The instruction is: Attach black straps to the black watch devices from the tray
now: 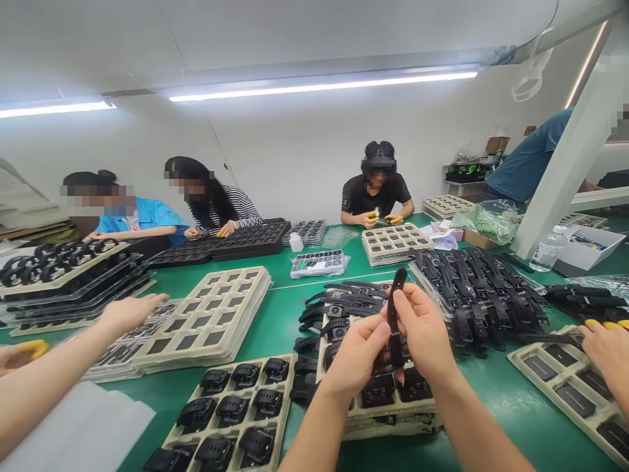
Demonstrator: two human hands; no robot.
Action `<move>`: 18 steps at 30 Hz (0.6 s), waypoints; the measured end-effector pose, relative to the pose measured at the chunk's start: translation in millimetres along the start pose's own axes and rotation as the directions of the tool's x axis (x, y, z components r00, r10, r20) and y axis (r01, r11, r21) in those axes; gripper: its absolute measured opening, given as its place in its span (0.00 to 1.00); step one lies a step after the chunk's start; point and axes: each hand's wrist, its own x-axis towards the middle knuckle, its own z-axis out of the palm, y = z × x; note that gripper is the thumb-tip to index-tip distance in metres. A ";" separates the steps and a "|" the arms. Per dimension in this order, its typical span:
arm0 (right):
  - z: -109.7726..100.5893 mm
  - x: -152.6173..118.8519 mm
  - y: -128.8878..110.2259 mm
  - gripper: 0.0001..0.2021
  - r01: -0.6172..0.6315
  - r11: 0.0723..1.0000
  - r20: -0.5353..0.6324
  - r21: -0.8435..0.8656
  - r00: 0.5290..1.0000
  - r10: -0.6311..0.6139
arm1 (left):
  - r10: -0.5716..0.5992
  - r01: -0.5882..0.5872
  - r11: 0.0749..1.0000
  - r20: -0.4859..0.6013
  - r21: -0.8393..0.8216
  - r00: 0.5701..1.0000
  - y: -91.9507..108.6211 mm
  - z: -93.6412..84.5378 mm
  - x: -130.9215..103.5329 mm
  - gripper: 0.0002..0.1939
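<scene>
Here, I see both hands holding one black watch strap upright over the green desk [275,308].

Around me the desk is crowded: a stack of beige trays [216,314] to the left, a pile of straps [472,295] to the right, a tray of watches [230,413] at the near edge, with bare green only in narrow lanes between them. Over the middle tray stack [383,410], my left hand [356,354] and right hand [422,328] are clamped on the watch strap [394,308]; its long axis stands nearly vertical, the free tip pointing up and away from me.
</scene>
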 end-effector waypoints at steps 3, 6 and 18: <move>-7.5 0.6 1.6 0.15 0.188 0.960 0.037 -0.206 0.982 -0.185 | 0.242 -0.164 0.880 -0.123 0.446 0.963 10.4 0.2 -3.4 0.15; -9.6 -0.5 4.8 0.16 0.138 0.972 0.111 -0.188 0.987 -0.119 | 0.418 -0.249 0.714 -0.113 0.654 0.901 11.1 0.1 -7.2 0.13; 4.0 -3.7 9.7 0.23 -0.156 0.943 -0.049 0.293 0.983 0.178 | 0.823 -0.627 0.277 0.156 0.728 0.546 -6.3 -6.1 -4.0 0.15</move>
